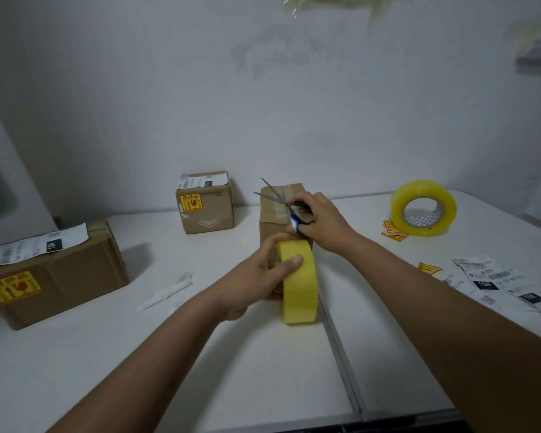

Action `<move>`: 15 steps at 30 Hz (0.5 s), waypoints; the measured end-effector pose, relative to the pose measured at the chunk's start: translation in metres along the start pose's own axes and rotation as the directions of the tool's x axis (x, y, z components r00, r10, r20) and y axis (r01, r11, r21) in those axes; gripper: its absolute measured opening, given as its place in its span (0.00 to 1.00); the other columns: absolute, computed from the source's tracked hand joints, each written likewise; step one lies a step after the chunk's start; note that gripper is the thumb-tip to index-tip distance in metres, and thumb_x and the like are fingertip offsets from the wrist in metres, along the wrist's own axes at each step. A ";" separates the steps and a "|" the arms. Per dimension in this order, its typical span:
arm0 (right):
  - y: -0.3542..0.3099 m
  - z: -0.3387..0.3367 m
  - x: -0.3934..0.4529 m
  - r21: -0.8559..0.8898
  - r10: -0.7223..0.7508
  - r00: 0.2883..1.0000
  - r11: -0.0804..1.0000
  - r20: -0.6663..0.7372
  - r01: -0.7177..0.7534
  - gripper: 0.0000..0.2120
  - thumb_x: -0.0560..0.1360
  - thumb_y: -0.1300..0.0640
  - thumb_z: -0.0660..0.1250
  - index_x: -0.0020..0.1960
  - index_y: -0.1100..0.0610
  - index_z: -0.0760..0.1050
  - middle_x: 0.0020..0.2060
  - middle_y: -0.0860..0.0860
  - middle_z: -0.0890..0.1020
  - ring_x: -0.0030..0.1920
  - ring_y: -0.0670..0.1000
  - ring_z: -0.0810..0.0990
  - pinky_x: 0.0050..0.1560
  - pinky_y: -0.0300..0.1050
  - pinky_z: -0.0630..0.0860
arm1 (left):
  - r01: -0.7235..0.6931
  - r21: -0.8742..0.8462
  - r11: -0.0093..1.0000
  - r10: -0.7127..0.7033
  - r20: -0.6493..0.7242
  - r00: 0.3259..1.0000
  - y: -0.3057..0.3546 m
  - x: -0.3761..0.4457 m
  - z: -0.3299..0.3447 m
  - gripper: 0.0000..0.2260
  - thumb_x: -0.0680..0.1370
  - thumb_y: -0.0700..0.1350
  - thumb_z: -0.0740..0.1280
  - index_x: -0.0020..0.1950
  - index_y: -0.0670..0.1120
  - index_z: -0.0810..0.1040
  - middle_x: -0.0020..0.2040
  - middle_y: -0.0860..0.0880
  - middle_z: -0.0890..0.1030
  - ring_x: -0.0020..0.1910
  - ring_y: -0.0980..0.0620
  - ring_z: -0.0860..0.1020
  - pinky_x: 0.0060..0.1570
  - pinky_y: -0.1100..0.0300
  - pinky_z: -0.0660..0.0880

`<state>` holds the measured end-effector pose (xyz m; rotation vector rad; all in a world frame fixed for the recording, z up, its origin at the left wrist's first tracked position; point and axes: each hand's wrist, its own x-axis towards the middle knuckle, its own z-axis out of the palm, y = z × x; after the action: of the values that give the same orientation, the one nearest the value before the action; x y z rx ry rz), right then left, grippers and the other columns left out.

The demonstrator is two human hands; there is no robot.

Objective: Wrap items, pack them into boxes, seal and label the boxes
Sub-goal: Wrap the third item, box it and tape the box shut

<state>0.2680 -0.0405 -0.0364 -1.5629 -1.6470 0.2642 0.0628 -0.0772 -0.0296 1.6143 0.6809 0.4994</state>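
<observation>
Standing on edge near the middle of the white counter [263, 370], a yellow tape roll [299, 282] is gripped by the left hand [260, 276]: the thumb is pressed on the roll's outer face and the fingers are curled over its top edge. Just behind the roll, touching it or nearly so, a brown cardboard box [274, 214] is seen with clear tape run across its top. A pair of scissors [281, 201] is held over that box by the right hand [320, 220], whose fingers are curled through the dark handles; the blades are parted and pointed up and to the left.

Two other boxes are set on the counter well apart from the hands: a small labelled box [205, 204] at the back and a larger labelled box [53, 276] at the left edge, each marked with a yellow sticker. A big clear tape roll [423, 207] is stood at the right, with loose yellow stickers [394, 231] just beside it. Printed shipping labels [494, 282] are spread near the right forearm.
</observation>
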 end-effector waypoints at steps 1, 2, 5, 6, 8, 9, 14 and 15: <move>0.000 0.002 0.000 -0.017 -0.010 1.000 1.000 -0.007 0.010 0.20 0.72 0.62 0.71 0.62 0.51 0.74 0.54 0.52 0.71 0.61 0.53 0.73 0.62 0.47 0.72 | -0.001 0.021 1.000 0.001 0.007 1.000 0.002 -0.002 -0.004 0.19 0.82 0.48 0.63 0.71 0.56 0.65 0.52 0.46 0.84 0.49 0.49 0.84 0.47 0.57 0.82; -0.001 0.004 0.000 -0.028 -0.016 1.000 0.999 -0.013 0.016 0.19 0.73 0.62 0.71 0.62 0.51 0.74 0.53 0.51 0.70 0.61 0.53 0.72 0.62 0.48 0.72 | 0.002 0.040 0.999 -0.002 0.014 1.000 0.002 -0.003 -0.008 0.18 0.82 0.48 0.63 0.71 0.57 0.66 0.52 0.46 0.84 0.50 0.48 0.84 0.48 0.56 0.82; -0.001 0.007 0.003 -0.069 -0.030 0.999 0.997 -0.024 0.028 0.19 0.73 0.60 0.71 0.62 0.50 0.74 0.52 0.49 0.69 0.61 0.54 0.71 0.61 0.49 0.72 | 0.025 0.056 0.998 -0.026 0.016 1.000 0.006 -0.008 -0.013 0.17 0.82 0.49 0.63 0.70 0.57 0.67 0.50 0.47 0.84 0.50 0.48 0.84 0.46 0.57 0.82; 0.000 0.008 0.004 -0.086 -0.032 0.999 0.996 -0.030 0.030 0.19 0.73 0.59 0.71 0.61 0.50 0.74 0.51 0.48 0.69 0.61 0.54 0.71 0.60 0.50 0.72 | 0.038 0.061 0.997 -0.039 0.009 0.999 0.006 -0.009 -0.012 0.17 0.82 0.50 0.62 0.70 0.56 0.67 0.49 0.46 0.84 0.49 0.47 0.84 0.46 0.57 0.82; 0.000 0.009 0.006 -0.111 -0.033 0.998 0.993 -0.046 0.028 0.19 0.73 0.58 0.71 0.61 0.49 0.74 0.49 0.46 0.68 0.60 0.54 0.71 0.59 0.49 0.73 | 0.066 0.069 0.995 -0.066 -0.006 0.998 0.005 -0.011 -0.010 0.17 0.82 0.52 0.62 0.70 0.55 0.67 0.51 0.44 0.84 0.50 0.45 0.84 0.47 0.56 0.82; 0.000 0.010 0.007 -0.116 -0.032 0.998 0.993 -0.051 0.026 0.19 0.73 0.58 0.72 0.61 0.49 0.74 0.49 0.45 0.67 0.60 0.53 0.71 0.59 0.50 0.73 | 0.076 0.073 0.994 -0.075 -0.014 0.997 0.004 -0.011 -0.009 0.17 0.82 0.53 0.62 0.70 0.55 0.67 0.52 0.42 0.84 0.50 0.44 0.84 0.49 0.55 0.82; 0.002 0.008 0.010 -0.111 -0.027 0.999 0.994 -0.037 0.022 0.19 0.73 0.58 0.72 0.61 0.48 0.74 0.50 0.45 0.68 0.61 0.52 0.71 0.60 0.53 0.74 | 0.136 0.132 0.982 -0.136 -0.007 0.991 0.010 -0.007 -0.014 0.17 0.81 0.55 0.63 0.68 0.53 0.69 0.51 0.41 0.84 0.50 0.41 0.84 0.55 0.49 0.81; 0.003 0.008 0.011 -0.114 -0.026 0.999 0.993 -0.037 0.022 0.19 0.72 0.58 0.72 0.61 0.48 0.74 0.50 0.45 0.68 0.61 0.53 0.71 0.60 0.54 0.74 | 0.157 0.133 0.979 -0.158 0.003 0.987 0.013 -0.005 -0.015 0.17 0.81 0.55 0.63 0.67 0.51 0.71 0.49 0.41 0.83 0.47 0.41 0.84 0.55 0.48 0.80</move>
<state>0.2660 -0.0272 -0.0392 -1.6209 -1.6749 0.1288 0.0509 -0.0709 -0.0142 1.6701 0.8390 0.3325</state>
